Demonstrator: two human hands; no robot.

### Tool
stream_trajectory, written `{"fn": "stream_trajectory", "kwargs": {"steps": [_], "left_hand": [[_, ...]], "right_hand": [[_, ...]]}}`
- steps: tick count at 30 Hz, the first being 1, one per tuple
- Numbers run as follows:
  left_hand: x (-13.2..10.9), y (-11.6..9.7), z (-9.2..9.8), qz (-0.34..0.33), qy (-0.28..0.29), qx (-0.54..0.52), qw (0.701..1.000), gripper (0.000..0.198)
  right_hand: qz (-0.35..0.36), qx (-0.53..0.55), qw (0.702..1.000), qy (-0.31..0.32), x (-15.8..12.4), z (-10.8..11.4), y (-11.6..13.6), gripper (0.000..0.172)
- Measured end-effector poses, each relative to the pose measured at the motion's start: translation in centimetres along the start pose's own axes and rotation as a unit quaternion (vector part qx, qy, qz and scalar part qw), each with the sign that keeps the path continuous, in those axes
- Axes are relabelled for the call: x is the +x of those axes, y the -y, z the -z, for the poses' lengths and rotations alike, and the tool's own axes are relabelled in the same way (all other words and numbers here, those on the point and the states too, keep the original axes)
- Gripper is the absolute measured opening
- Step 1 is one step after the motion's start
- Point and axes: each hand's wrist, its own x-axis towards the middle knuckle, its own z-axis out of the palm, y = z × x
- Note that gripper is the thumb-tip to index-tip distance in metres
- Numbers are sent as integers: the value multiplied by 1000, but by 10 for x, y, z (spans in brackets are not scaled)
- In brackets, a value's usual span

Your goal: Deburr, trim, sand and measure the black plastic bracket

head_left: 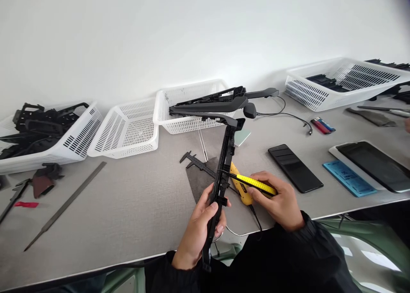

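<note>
My left hand (203, 224) is wrapped round the lower half of a long black plastic trim piece (226, 150), which stands almost upright before me. In my right hand (282, 199) is a yellow utility knife (254, 183), its tip at the edge of the trim piece around mid-length. Behind the knife lies a yellow corded power tool (241, 192), partly covered by the knife and my fingers. A black caliper (201, 165) lies on the table behind the trim piece, which hides part of it.
White baskets (124, 150) line the wall, several holding black plastic parts (211, 105). On the table (128, 216) lie a flat file (68, 203), a black phone (295, 168), a blue plate (349, 180), a tablet-like device (374, 165) and lighters (322, 125). Another person's fingers (407, 125) show at far right.
</note>
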Motion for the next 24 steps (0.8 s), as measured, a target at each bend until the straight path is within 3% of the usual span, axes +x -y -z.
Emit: {"fn": "stream_trajectory", "kwargs": {"steps": [5,9,13,17,24], "left_hand": [[0,1,0,-3,-11,-5,1000,57],[1,0,-1,-9,-23,-17,1000,55],[0,0,-1,-8,-14,-9,1000,55],[0,0,0,-6,-15,-11,1000,54],[1,1,-1,-10,-17,-14,1000,54]], "right_hand": [[-3,16,999,49,0,0,-1,21],[-12,0,1000,12,0,-1,-1,17],[-9,8,999,34,0,0,0,19],[-35,-17,999,-13,1,0,1,25],[-38,-23,999,-19,-1,-1,-3,22]]}}
